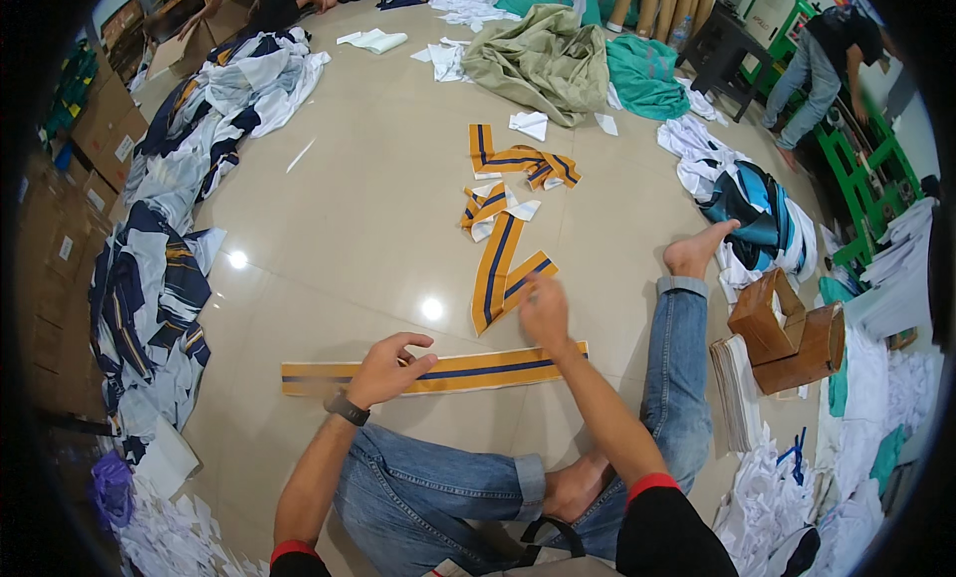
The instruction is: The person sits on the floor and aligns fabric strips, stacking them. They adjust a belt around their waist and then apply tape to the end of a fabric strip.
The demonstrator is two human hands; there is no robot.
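Note:
An orange fabric strip with a navy stripe [478,372] lies flat across the floor before my legs. My left hand [388,372] is over its left half, fingers curved apart with nothing seen between them; whether it touches the strip is unclear. My right hand [545,312] is beyond the strip, by the short end of a folded orange strip [497,278]. Its fingertips are blurred, so a grip cannot be made out. Farther off lie a crumpled orange strip with white backing [485,203] and another bent, tangled strip [515,160].
Navy and white garments [160,278] line the left side by cardboard boxes [104,129]. An olive cloth heap [545,62] lies ahead. At right are a brown cardboard box [799,345] and a stack of white sheets [736,394]. A person [821,69] bends at a green machine.

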